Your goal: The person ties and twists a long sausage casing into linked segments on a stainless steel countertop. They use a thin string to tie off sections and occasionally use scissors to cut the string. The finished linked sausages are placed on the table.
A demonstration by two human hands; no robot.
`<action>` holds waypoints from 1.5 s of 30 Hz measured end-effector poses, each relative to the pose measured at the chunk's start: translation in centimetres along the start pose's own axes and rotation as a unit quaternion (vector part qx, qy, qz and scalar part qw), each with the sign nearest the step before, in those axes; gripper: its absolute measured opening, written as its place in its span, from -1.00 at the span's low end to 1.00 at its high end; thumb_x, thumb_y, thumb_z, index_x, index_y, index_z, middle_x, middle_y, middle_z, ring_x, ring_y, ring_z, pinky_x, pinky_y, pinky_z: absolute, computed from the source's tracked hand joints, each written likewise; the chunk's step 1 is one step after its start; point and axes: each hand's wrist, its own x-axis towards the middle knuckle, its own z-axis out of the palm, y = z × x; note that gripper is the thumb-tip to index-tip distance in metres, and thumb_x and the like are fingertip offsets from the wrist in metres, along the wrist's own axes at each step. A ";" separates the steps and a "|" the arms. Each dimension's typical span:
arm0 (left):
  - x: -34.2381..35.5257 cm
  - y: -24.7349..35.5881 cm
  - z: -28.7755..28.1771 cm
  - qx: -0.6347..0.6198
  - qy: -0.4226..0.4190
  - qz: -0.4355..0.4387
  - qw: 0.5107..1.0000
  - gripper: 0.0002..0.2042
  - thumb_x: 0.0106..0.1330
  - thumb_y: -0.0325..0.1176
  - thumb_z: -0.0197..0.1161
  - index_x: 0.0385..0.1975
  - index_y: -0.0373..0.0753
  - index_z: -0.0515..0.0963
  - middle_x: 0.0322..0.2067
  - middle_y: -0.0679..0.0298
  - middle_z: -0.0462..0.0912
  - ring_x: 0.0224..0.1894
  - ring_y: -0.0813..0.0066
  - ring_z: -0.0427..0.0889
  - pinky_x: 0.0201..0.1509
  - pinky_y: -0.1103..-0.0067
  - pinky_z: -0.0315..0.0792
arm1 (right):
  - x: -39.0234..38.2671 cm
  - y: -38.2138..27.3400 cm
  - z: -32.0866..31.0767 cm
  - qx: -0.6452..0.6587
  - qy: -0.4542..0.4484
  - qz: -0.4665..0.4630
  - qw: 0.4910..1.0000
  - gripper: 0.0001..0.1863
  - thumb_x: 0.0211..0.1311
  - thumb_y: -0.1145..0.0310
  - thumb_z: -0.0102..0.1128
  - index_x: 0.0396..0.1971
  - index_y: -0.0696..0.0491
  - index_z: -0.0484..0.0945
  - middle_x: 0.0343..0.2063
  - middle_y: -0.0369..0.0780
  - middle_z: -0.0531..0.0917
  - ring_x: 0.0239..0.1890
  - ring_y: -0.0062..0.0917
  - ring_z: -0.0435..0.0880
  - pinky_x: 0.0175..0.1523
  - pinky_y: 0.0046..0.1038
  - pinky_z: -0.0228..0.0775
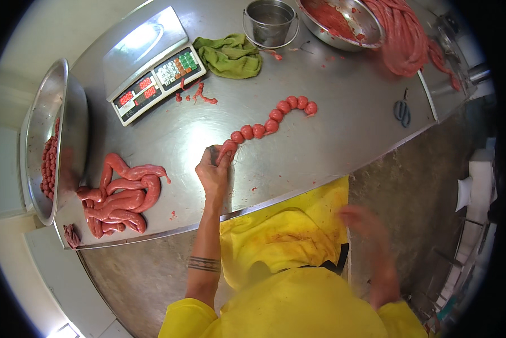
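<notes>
My left hand point(212, 173) is closed on the near end of a sausage chain point(258, 130) at the middle of the steel table point(298, 152). Round, ball-like red links run from my fingers toward the far right in a curve. Something thin and dark, perhaps string, shows at my fingertips. My right hand point(363, 221) is off the table's near edge, beside the yellow apron point(281, 225). Motion blurs it, so its fingers cannot be made out. On the left lies a coiled heap of long, unlinked sausage point(123, 197).
A steel basin point(71, 129) with small sausage links stands far left. Behind are a digital scale point(157, 73), a green cloth point(230, 55), a small metal bucket point(271, 25) and a meat-smeared bowl point(351, 42). More sausage point(402, 45) hangs at back right. Scissors point(402, 111) lie near the right edge.
</notes>
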 end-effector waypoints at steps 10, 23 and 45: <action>-0.5 0.1 1.0 0.330 -0.192 0.367 0.848 -0.82 0.27 -0.42 0.36 -0.16 -0.04 0.72 -0.37 0.23 0.50 -0.20 0.26 0.60 -0.27 0.36 0.56 | -10.2 23.7 -17.9 0.030 0.059 0.212 0.975 -0.89 0.34 0.50 0.07 -0.35 0.18 0.56 -0.54 -0.19 0.59 -0.43 -0.55 0.55 -0.27 -0.45 0.38; -0.7 1.9 2.3 0.171 -0.047 0.048 0.983 -0.81 0.46 -0.37 0.19 -0.08 -0.34 0.61 -0.25 -0.05 0.75 -0.18 0.01 0.76 -0.07 0.29 0.57 | 18.9 -13.6 7.4 -0.042 0.103 -0.377 0.919 -0.35 0.31 0.46 0.17 0.42 -0.15 0.37 -0.48 -0.08 0.71 -0.46 -0.21 0.71 -0.10 -0.25 0.55; -1.6 2.3 -3.9 -0.149 -0.247 -0.157 0.945 -0.72 0.64 -0.27 -0.03 -0.36 -0.20 0.46 -0.47 0.39 0.48 -0.42 0.61 0.38 -0.27 0.61 0.32 | 23.4 -18.5 10.8 -0.135 0.065 -0.398 0.905 -0.50 0.17 0.68 0.07 0.07 -0.05 0.67 -0.22 -0.10 0.75 -0.24 -0.11 0.73 -0.11 -0.17 0.53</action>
